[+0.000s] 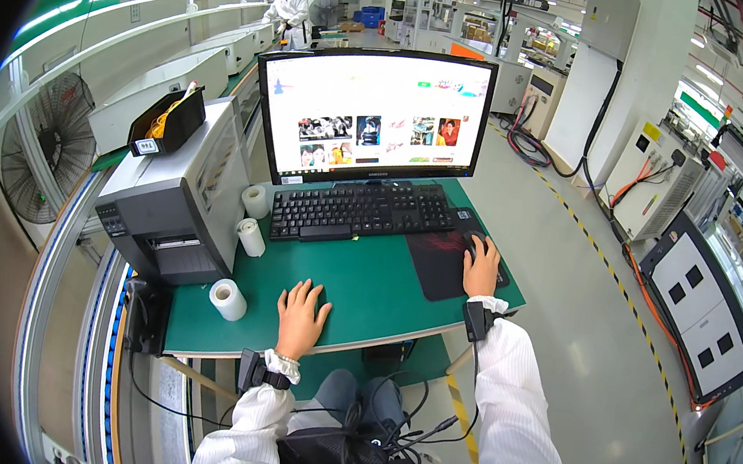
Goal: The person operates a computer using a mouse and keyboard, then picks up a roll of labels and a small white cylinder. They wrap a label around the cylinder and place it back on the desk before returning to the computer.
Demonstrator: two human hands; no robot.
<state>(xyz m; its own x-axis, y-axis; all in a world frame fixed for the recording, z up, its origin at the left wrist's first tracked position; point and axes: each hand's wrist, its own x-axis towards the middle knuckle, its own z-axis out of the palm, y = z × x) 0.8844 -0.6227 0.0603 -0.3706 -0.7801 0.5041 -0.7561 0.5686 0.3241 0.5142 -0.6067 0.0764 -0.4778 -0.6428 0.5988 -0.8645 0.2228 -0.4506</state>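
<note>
My left hand [300,320] lies flat on the green desktop [364,300] near its front edge, fingers spread and holding nothing. Over at the right, my right hand [480,270] rests on a dark computer mouse [473,241], which it mostly hides, on a black and red mouse pad [433,267]. A black keyboard [363,213] sits between the hands and a lit monitor [371,117] that shows a page of small pictures. Three white label rolls [228,300] stand left of the keyboard. Both my wrists carry black strapped devices with cables.
A grey and black label printer [169,195] fills the desk's left side, with a black bin [167,122] on top. Left of it run conveyor rails [76,290] and a large fan [47,140]. Cables [394,436] hang over my lap. Another person [290,16] stands far back.
</note>
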